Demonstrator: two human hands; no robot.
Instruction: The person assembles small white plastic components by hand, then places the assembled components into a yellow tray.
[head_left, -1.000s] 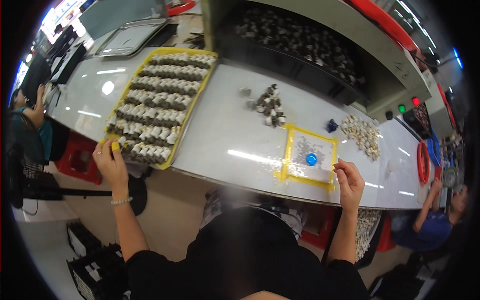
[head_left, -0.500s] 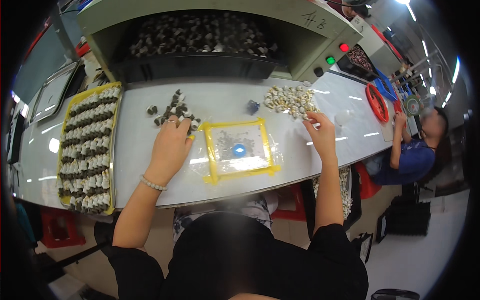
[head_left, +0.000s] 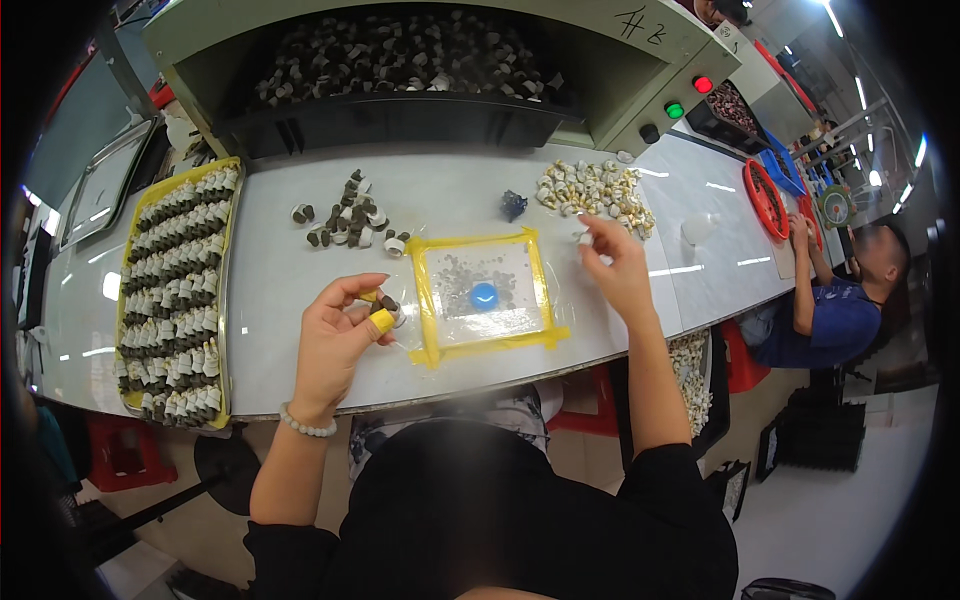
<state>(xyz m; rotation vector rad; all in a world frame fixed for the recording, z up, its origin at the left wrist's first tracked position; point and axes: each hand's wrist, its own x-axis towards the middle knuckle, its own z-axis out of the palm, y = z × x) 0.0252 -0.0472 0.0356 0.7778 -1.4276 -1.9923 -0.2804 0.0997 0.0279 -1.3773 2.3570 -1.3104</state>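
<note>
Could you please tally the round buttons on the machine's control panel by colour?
Red button: 1
Green button: 1
Black button: 1
Total: 3

A long pale worktop [head_left: 300,330] runs across the room, glossy, with ceiling light reflected along it. A grey-green machine housing [head_left: 420,20] stands against its far edge, bearing red, green and black buttons. Ceiling strip lights [head_left: 865,95] show at upper right. Red stools [head_left: 125,450] stand beneath the near edge on a pale floor [head_left: 850,510].
</note>
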